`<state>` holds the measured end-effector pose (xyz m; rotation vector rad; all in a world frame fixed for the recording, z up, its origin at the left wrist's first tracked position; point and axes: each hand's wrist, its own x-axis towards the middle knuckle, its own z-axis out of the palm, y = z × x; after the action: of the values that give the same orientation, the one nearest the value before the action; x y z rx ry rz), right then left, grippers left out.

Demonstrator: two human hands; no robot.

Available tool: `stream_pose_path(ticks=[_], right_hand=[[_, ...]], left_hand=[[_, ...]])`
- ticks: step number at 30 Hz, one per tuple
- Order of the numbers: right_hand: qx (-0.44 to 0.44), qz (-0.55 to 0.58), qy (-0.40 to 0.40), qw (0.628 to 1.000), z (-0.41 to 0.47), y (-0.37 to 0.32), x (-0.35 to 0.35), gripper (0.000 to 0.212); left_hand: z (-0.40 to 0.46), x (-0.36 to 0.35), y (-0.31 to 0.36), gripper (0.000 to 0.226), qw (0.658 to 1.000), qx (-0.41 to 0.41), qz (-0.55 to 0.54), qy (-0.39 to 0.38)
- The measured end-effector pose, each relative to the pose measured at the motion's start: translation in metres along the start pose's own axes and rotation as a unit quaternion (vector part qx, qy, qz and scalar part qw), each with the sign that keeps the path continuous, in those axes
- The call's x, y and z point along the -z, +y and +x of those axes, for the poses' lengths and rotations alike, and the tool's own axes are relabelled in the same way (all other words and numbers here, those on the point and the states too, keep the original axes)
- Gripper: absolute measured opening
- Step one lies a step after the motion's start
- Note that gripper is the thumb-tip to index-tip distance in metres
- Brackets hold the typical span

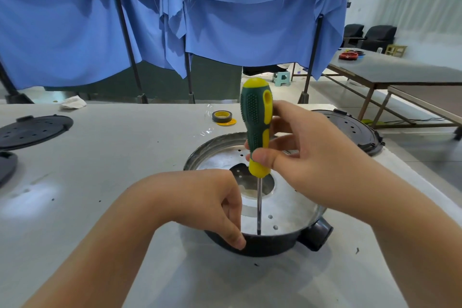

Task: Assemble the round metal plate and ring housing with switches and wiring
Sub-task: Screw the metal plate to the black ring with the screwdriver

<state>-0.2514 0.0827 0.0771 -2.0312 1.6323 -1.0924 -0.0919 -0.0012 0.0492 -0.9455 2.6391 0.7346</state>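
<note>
A round shiny metal plate with small holes and a central opening lies inside a dark ring housing on the white table. A black knob-like lug juts from the housing's near right side. My right hand grips the green and yellow handle of a screwdriver, held upright. Its shaft tip meets the plate near the housing's front rim. My left hand curls over the housing's near left rim, fingers inside and thumb on the outer wall.
A roll of black tape on a yellow core lies behind the housing. Dark round perforated lids sit at the far left and far right. A crumpled white cloth lies at the table's back edge. Blue cloth hangs behind.
</note>
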Motion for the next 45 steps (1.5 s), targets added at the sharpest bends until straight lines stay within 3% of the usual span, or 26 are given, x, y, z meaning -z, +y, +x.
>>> stream_pose_path(ticks=[5, 11, 18, 24, 30, 45], right_hand=[[-0.051, -0.014, 0.077, 0.996, 0.0, 0.003, -0.007, 0.039], [-0.073, 0.053, 0.076, 0.993, 0.002, 0.003, 0.0, 0.033], [-0.085, 0.114, 0.201, 0.969, 0.003, 0.022, 0.045, 0.024], [-0.24, -0.018, 0.187, 0.952, 0.008, 0.077, 0.066, 0.047], [-0.416, -0.062, 0.062, 0.905, 0.008, 0.13, 0.06, 0.071], [-0.499, -0.081, -0.012, 0.863, 0.006, 0.161, 0.033, 0.056]], left_hand=[[0.001, -0.002, -0.001, 0.022, 1.0, -0.001, 0.001, 0.002], [0.0, -0.001, -0.001, 0.023, 1.0, -0.005, 0.007, 0.006], [0.001, -0.003, -0.002, 0.021, 1.0, -0.006, 0.012, 0.014], [0.007, -0.008, 0.002, 0.019, 0.999, -0.017, -0.003, 0.032], [0.012, -0.015, 0.011, 0.023, 0.997, -0.035, 0.013, 0.065], [0.036, -0.044, 0.031, 0.02, 0.959, -0.126, 0.06, 0.248]])
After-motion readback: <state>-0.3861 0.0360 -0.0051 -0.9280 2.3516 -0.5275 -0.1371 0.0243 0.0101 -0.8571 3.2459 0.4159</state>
